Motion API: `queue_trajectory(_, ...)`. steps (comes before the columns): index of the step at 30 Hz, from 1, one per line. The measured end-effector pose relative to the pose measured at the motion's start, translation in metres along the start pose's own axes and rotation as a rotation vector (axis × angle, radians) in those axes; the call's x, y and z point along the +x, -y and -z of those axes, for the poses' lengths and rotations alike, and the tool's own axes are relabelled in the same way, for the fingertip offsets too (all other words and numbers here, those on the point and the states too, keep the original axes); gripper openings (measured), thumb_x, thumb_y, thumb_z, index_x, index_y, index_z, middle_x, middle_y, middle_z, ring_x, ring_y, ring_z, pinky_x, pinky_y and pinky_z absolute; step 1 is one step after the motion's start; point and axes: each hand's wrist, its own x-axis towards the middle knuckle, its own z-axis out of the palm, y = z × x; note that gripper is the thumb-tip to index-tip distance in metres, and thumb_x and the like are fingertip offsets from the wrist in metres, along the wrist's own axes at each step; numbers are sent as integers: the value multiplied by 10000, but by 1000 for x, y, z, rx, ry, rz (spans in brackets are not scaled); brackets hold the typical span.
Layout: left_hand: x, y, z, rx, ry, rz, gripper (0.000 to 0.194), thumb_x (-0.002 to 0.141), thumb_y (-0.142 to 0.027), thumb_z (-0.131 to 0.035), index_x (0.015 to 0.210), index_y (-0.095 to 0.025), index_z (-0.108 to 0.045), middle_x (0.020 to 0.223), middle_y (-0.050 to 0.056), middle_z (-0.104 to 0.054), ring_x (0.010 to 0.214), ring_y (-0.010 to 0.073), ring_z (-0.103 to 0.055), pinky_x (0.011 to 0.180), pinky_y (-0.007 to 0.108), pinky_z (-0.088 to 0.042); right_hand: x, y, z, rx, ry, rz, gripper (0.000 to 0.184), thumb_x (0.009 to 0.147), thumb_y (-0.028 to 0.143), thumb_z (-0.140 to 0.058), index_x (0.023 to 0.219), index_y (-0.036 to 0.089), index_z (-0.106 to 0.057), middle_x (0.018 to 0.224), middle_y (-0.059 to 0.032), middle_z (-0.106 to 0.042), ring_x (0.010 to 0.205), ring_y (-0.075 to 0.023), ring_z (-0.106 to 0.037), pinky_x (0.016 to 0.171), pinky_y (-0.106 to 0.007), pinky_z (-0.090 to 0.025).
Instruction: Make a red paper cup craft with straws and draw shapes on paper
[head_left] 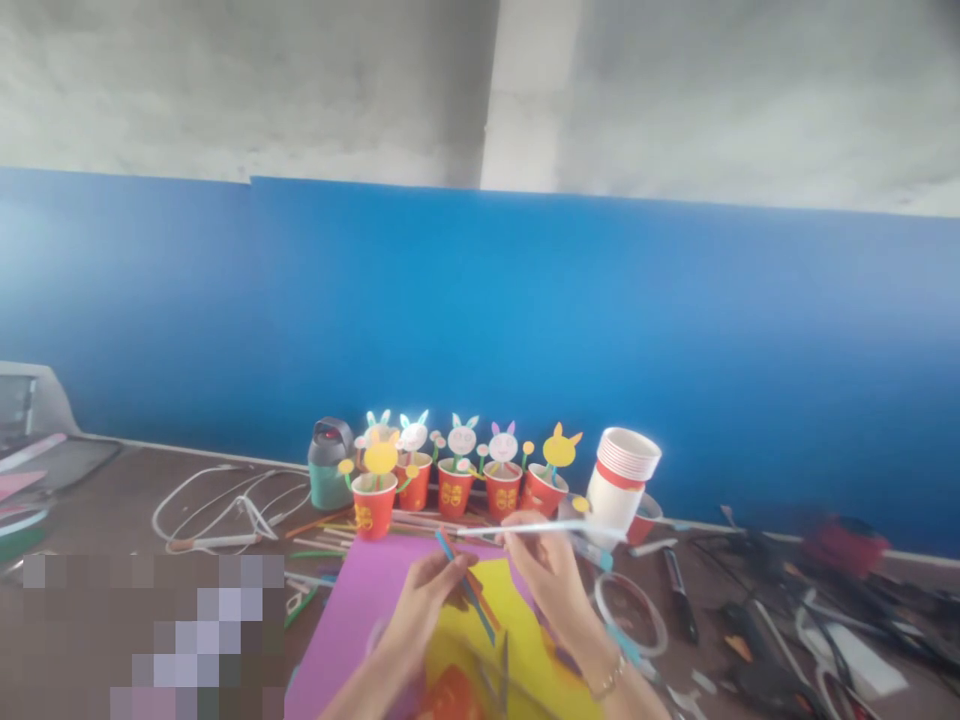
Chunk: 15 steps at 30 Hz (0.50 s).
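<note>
My left hand [429, 592] is closed on a thin blue strip [480, 612] that slants down to the right, with an orange-brown strip [486, 592] beside it. My right hand [547, 572] grips a long white stick [577, 526], roughly level; blur hides its exact kind. Both hands are above yellow paper [536, 625], which overlaps a purple sheet [337, 640]. Below my hands lies what looks like a pair of scissors [504, 672], near a red shape [450, 695] at the bottom edge.
Several red paper cups [454, 492] with paper rabbit faces on stems stand behind my hands. Right of them is a stack of white cups [616, 485]; left, a teal bottle [330, 468]. White cable [225, 510], clear tape roll [634, 612] and black marker [679, 592] lie around.
</note>
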Motion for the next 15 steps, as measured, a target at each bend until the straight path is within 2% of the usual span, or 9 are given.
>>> queue_trajectory(1, 0, -4, 0, -29, 9, 41, 427, 641, -506, -763, 833, -126, -731, 654, 54, -678, 552, 125, -560, 560, 229, -430, -7, 4, 3, -2, -13, 38, 216, 907, 336, -458, 865, 179, -600, 773, -52, -678, 675, -180, -638, 589, -255, -498)
queue_trajectory(4, -3, -15, -4, -132, 44, 110, 400, 613, -462, -803, 823, -129, -733, 659, 49, -671, 530, 100, -536, 529, 206, -396, -24, 11, 10, -73, 7, 269, 169, 897, 236, -471, 927, 218, -636, 854, -51, -693, 776, -187, -643, 682, -278, -513)
queue_trajectory(6, -6, -21, -7, -203, 62, 119, 358, 611, -435, -814, 775, -129, -726, 636, 35, -652, 521, 93, -524, 520, 202, -382, -30, 12, 12, -95, 19, 455, 223, 885, 170, -466, 1010, 248, -633, 903, -52, -707, 827, -198, -647, 722, -308, -526)
queue_trajectory(8, -7, -26, -11, -249, 76, 133, 341, 609, -420, -817, 764, -131, -721, 615, 19, -635, 515, 92, -518, 517, 203, -375, -33, 10, 13, -112, 31, 561, 286, 873, 141, -486, 1086, 281, -615, 939, -53, -717, 852, -212, -651, 746, -338, -538)
queue_trajectory(11, -6, -30, -16, -276, 90, 180, 347, 609, -410, -816, 815, -146, -724, 626, 15, -648, 538, 104, -542, 536, 210, -392, -35, 8, 15, -150, 64, 604, 349, 867, 142, -529, 1166, 309, -598, 1002, -55, -724, 905, -216, -656, 802, -351, -540)
queue_trajectory(13, -5, -33, -18, -279, 91, 189, 336, 603, -408, -819, 796, -150, -723, 625, 18, -657, 541, 105, -553, 539, 207, -397, -35, 8, 18, -142, 89, 590, 327, 881, 157, -516, 1150, 305, -628, 1060, -60, -715, 969, -212, -648, 858, -351, -524)
queue_trajectory(15, -3, -38, -20, -243, 86, 163, 326, 595, -405, -822, 759, -141, -723, 601, 19, -655, 520, 98, -549, 517, 197, -386, -33, 8, 19, -66, 68, 453, 278, 903, 216, -491, 1109, 281, -666, 1100, -76, -701, 990, -213, -644, 862, -343, -519)
